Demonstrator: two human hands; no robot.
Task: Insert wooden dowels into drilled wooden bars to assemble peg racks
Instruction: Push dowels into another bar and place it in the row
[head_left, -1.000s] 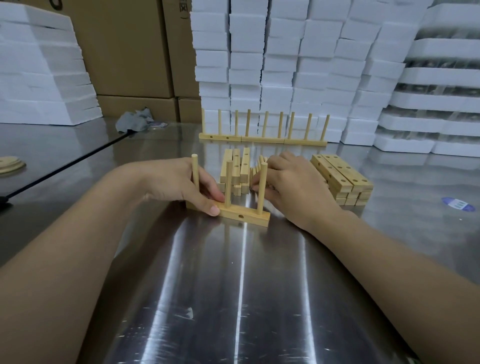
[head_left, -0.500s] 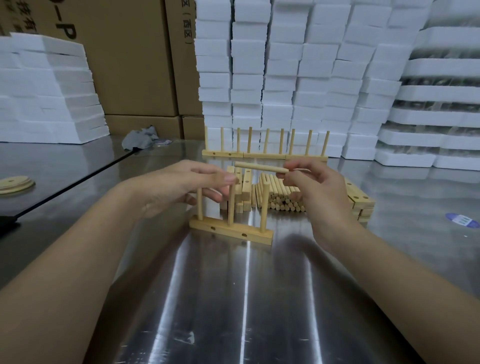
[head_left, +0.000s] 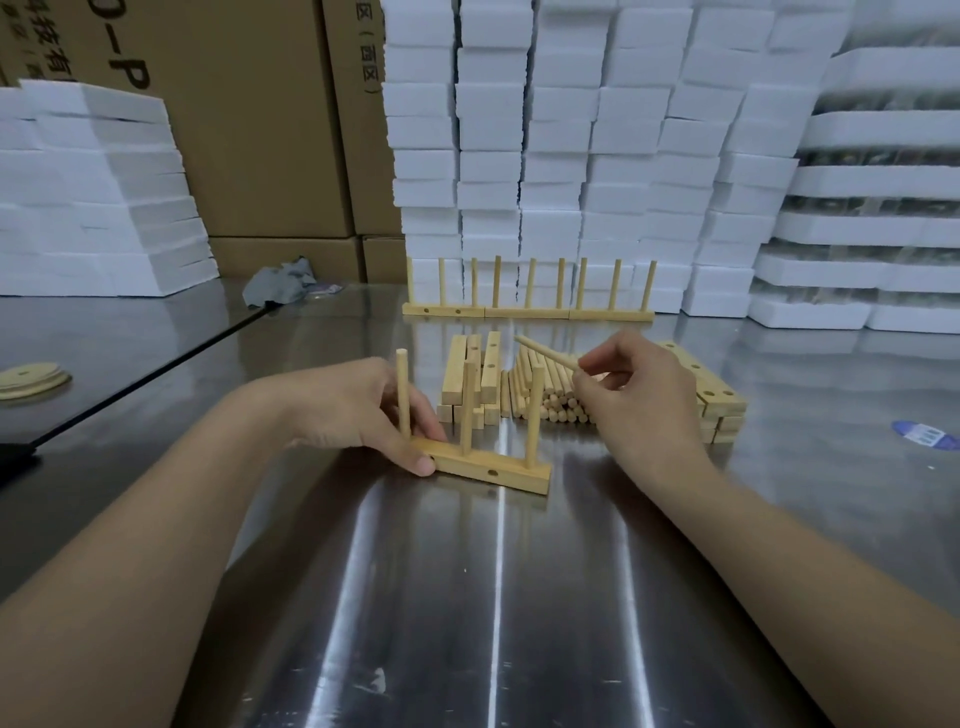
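Steel table (head_left: 498, 597) is carrying everything. Finished racks (head_left: 527, 312) are standing at the far edge. The bar (head_left: 493, 470) is sitting near, with three pegs (head_left: 467, 410) standing in it. Left hand (head_left: 353, 410) is gripping its left end. Right hand (head_left: 639, 400) is pinching a tilted dowel (head_left: 545, 351) just above the pile (head_left: 550, 402) behind the bar.

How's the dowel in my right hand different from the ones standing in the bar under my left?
The pale round wooden dowel pinched in the right hand is tilted and airborne; the three standing dowels are upright, seated in the pale wooden bar that the left hand grips. Same wood, similar thickness.
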